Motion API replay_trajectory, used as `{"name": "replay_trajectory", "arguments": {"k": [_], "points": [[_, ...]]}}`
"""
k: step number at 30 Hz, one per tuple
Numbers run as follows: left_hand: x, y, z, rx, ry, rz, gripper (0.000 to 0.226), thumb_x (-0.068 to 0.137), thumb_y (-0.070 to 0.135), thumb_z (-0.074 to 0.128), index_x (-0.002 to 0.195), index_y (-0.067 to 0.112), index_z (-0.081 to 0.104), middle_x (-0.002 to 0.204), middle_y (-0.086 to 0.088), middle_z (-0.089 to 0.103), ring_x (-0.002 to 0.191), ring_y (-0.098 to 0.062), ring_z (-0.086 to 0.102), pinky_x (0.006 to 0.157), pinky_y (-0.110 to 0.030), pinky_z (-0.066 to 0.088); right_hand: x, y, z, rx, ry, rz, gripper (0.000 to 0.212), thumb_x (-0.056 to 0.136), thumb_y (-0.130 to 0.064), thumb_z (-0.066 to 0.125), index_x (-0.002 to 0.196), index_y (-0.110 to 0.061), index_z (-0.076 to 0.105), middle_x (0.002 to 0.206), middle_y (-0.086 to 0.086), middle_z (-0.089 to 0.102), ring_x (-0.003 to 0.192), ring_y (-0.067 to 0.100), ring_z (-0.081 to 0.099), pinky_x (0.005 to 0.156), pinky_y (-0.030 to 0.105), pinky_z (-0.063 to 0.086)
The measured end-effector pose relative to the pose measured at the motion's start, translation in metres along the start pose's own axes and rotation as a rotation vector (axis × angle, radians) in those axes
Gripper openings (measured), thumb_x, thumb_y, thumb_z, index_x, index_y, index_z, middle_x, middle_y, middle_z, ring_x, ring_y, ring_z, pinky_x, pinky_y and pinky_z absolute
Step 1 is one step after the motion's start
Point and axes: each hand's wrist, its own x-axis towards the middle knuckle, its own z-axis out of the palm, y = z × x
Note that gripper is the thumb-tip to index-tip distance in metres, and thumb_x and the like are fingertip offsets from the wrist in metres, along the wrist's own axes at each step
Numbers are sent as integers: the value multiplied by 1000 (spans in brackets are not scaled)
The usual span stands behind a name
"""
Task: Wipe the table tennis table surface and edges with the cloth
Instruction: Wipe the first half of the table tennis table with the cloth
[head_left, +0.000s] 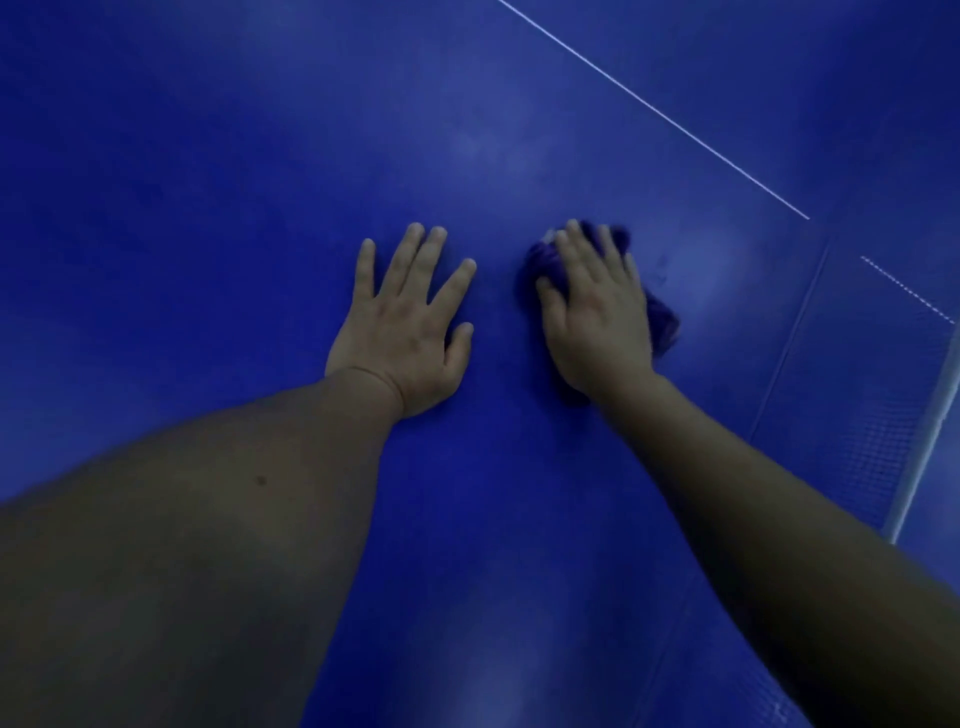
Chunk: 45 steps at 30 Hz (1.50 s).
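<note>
The blue table tennis table (218, 171) fills the view. My left hand (408, 322) lies flat on it, fingers spread and straight, holding nothing. Just to its right, my right hand (597, 312) presses a bunched purple cloth (662, 322) against the surface with fingers laid over it. Most of the cloth is hidden under the palm; it shows past the fingertips and along the hand's right side.
A thin white line (654, 109) runs diagonally across the table's upper right. The net (852, 415) with its white top band (930, 431) stands at the right. Dull smudges show on the surface beyond the hands.
</note>
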Motion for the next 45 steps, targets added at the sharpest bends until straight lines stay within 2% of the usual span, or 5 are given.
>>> {"name": "replay_trajectory", "arguments": {"k": [11, 18, 25, 34, 45], "points": [[1, 1, 1, -2, 7, 25, 67, 97, 49, 22, 159, 23, 21, 168, -10, 9, 156, -26, -1, 122, -62, 4, 33, -21, 2, -21, -1, -94, 61, 101, -45, 32, 154, -16, 38, 163, 0, 31, 153, 23, 17, 124, 48, 14], [1, 1, 1, -1, 5, 38, 65, 98, 47, 26, 158, 21, 27, 168, -12, 14, 156, -29, 5, 121, -64, 8, 52, 44, -22, 6, 147, 329, 54, 102, -34, 44, 151, -11, 42, 160, 5, 36, 151, 29, 23, 121, 49, 18], [1, 2, 1, 21, 6, 48, 66, 96, 46, 29, 156, 19, 32, 166, -14, 19, 155, -30, 11, 119, -66, 12, 76, -2, -8, 1, 47, 73, 58, 102, -43, 37, 154, -17, 38, 163, -1, 31, 153, 24, 17, 124, 47, 11], [1, 1, 1, 7, 2, 54, 64, 97, 45, 30, 155, 19, 33, 166, -14, 17, 155, -31, 9, 120, -65, 8, 66, 79, -30, 85, 212, 572, 54, 102, -38, 42, 150, -13, 42, 159, 4, 37, 149, 28, 25, 120, 51, 18], [-1, 0, 0, 51, -28, 174, 65, 98, 52, 28, 155, 20, 32, 165, -13, 21, 154, -36, 11, 118, -69, 9, 89, 91, -36, 40, 165, 506, 55, 103, -41, 39, 152, -16, 38, 162, 0, 33, 151, 24, 21, 120, 49, 18]]}}
